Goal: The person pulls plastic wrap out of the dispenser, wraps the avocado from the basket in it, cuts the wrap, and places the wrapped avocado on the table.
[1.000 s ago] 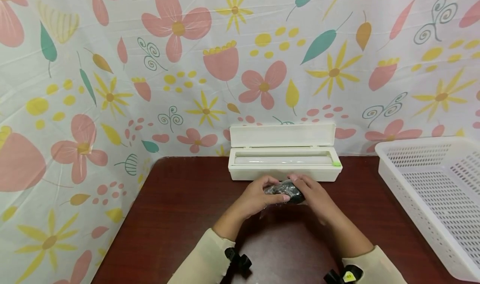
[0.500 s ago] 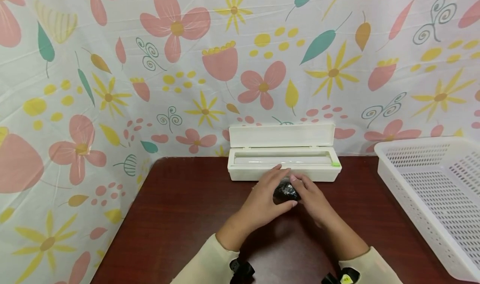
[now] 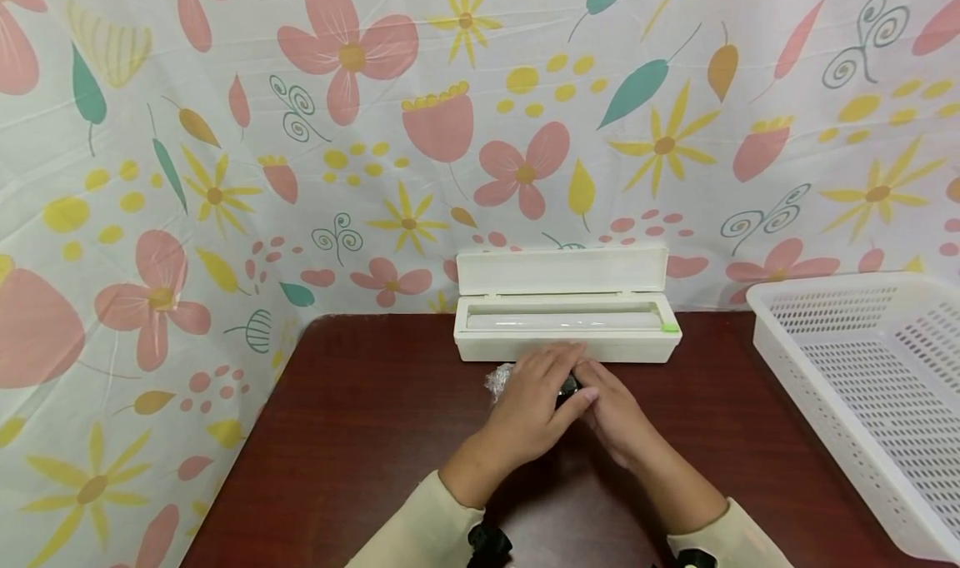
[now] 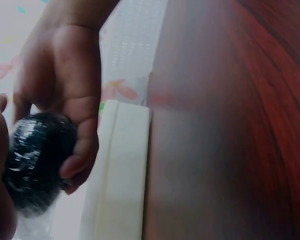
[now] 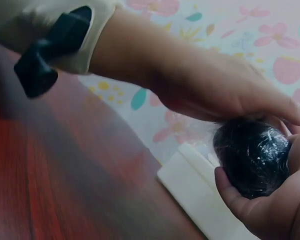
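Observation:
Between both hands is a dark, rounded, shiny thing wrapped in cling film, too covered to tell its kind. In the head view only a small dark patch of it shows. My left hand lies over its left side, fingers across the top and thumb on the near side. My right hand cups the right side; its curled fingers show against the wrapped thing in the left wrist view. A crumpled tail of clear film sticks out left of the left hand. Just behind the hands stands a white cling film box.
The box's lid is up against the patterned cloth, and a film roll lies inside. A green slider sits at its right end. A white perforated basket stands at the right of the dark red table.
The left hand has shifted from pinching the wrapped thing's left end to lying over it. Both hands have closed together, hiding most of it, and the film tail now shows at left.

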The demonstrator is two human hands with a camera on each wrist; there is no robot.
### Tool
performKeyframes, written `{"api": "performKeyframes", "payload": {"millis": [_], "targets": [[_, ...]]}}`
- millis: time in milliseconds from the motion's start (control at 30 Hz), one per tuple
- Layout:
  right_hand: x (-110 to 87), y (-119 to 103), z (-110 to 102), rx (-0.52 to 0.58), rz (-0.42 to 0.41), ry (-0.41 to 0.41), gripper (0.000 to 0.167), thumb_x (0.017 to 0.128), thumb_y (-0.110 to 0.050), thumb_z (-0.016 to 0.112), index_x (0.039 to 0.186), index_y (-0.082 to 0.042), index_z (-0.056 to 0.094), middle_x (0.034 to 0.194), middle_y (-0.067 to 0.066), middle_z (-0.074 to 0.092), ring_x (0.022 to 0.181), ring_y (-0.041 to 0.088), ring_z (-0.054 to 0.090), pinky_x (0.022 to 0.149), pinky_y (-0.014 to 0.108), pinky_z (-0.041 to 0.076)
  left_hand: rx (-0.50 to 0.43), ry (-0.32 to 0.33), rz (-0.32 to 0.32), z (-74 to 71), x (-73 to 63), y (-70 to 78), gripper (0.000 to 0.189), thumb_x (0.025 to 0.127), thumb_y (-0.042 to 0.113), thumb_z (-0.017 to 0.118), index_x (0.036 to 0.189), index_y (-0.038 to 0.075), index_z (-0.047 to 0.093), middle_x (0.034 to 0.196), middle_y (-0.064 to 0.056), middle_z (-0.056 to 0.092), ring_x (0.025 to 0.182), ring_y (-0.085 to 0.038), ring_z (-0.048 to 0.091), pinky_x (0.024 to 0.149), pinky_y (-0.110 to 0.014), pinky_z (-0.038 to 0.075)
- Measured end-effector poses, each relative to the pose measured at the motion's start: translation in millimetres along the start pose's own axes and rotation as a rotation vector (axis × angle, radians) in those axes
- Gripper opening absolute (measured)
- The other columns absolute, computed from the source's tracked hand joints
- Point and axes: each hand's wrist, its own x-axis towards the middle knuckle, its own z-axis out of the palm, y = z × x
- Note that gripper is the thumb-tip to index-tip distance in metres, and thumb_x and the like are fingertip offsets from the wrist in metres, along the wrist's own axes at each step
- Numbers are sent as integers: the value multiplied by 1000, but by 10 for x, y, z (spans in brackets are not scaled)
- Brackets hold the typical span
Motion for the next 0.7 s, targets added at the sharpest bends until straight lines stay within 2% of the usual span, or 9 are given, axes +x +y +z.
{"api": "performKeyframes", "payload": {"millis": [67, 167, 300, 400, 500, 600, 700], "targets": [[-3, 3, 18, 57, -8, -1, 50, 111, -39, 33, 144, -2, 40, 118, -6, 57, 98, 2, 59, 82, 21, 53, 32, 37, 14, 15, 3, -12, 56, 108, 47, 41, 150, 12, 46, 142, -5, 60, 135, -18, 54, 117, -41, 39], [-5, 10, 34, 129, -16, -5, 46, 111, -39, 34, 141, -5, 41, 113, -12, 60, 98, 1, 61, 83, 20, 54, 99, 94, 39, 37, 5, -37, 57, 107, 51, 38, 147, 11, 50, 135, -2, 64, 128, -17, 60, 112, -37, 44], [8, 17, 36, 209, -14, 1, 39, 109, -43, 38, 130, -12, 49, 108, -11, 64, 94, 1, 62, 81, 21, 54, 118, 131, 42, 56, 9, -72, 59, 103, 54, 46, 144, 12, 52, 129, 0, 67, 121, -16, 63, 108, -34, 46], [11, 19, 30, 232, -19, -12, 39, 109, -45, 38, 129, -13, 50, 108, -10, 65, 95, 2, 62, 81, 21, 54, 79, 146, 24, 64, 13, -98, 61, 97, 53, 59, 142, 12, 51, 126, 0, 68, 119, -16, 64, 106, -34, 48], [5, 17, 27, 226, -34, -37, 45, 109, -45, 37, 133, -9, 47, 111, -9, 65, 97, 3, 62, 83, 21, 54, 24, 156, 3, 67, 10, -125, 68, 90, 50, 71, 143, 12, 50, 122, -1, 69, 117, -16, 64, 104, -34, 49], [-1, 9, 29, 220, -46, -48, 49, 109, -45, 36, 135, -5, 45, 111, -9, 65, 97, 3, 62, 83, 21, 55, -17, 169, -15, 73, 0, -147, 76, 84, 47, 78, 143, 11, 48, 119, -1, 69, 116, -16, 65, 104, -34, 50], [-2, 1, 34, 224, -47, -49, 49, 109, -45, 35, 134, -4, 45, 111, -8, 65, 99, 3, 63, 85, 22, 55, -63, 210, -36, 94, -18, -162, 83, 77, 44, 85, 143, 10, 48, 117, 0, 70, 114, -16, 65, 101, -31, 51]]}}
